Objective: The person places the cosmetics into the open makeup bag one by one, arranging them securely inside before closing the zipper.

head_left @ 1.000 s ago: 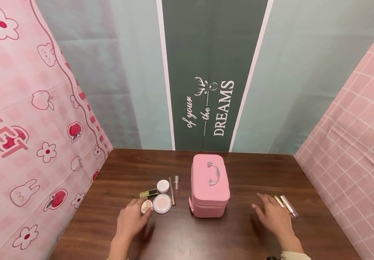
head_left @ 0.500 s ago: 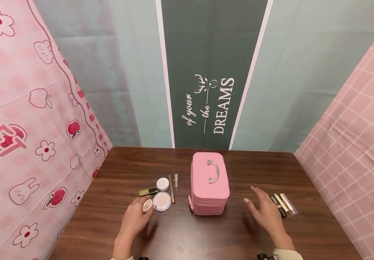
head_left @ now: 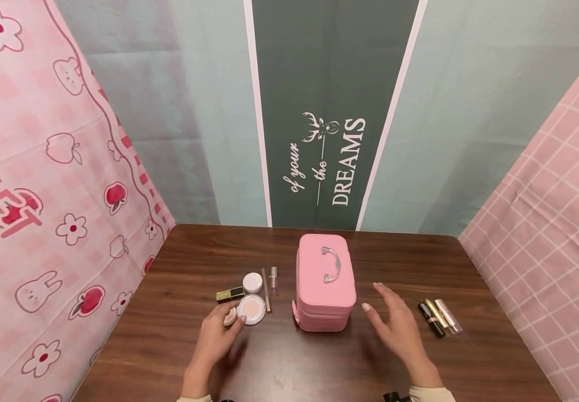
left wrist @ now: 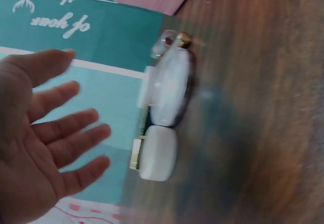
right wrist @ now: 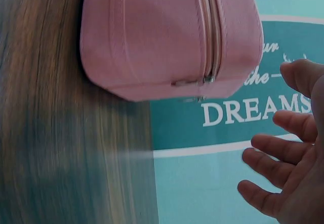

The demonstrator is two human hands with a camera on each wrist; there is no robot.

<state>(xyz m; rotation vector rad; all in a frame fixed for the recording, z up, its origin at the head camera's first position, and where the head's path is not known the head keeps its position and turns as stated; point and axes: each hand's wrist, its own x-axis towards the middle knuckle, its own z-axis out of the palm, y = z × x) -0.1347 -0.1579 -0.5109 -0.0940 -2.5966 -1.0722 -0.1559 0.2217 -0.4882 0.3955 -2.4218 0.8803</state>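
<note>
A pink cosmetic case (head_left: 325, 273) with a silver handle on its lid stands closed at mid-table. My right hand (head_left: 397, 325) hovers just right of it, fingers spread and holding nothing; the right wrist view has the zipped side of the case beyond the fingertips. On the left, my left hand (head_left: 214, 338) is open over a small round palette (head_left: 230, 317), hiding part of it. Its fingers are extended and apart in the left wrist view. Beside its thumb lies a round compact (head_left: 251, 309). Behind are a white jar (head_left: 252, 282) and a black-and-gold rectangular item (head_left: 230, 294).
A brown pencil (head_left: 266, 291) and a small clear tube with a silver cap (head_left: 274, 280) lie left of the case. To the right, a black tube (head_left: 431, 319), a gold tube (head_left: 437, 314) and a pale clear-ended tube (head_left: 448, 316) lie together. Printed cloths surround the wooden table (head_left: 289, 368).
My right hand has moved left from the tubes toward the case, uncovering the black tube. My left hand has shifted slightly right, over the small palette.
</note>
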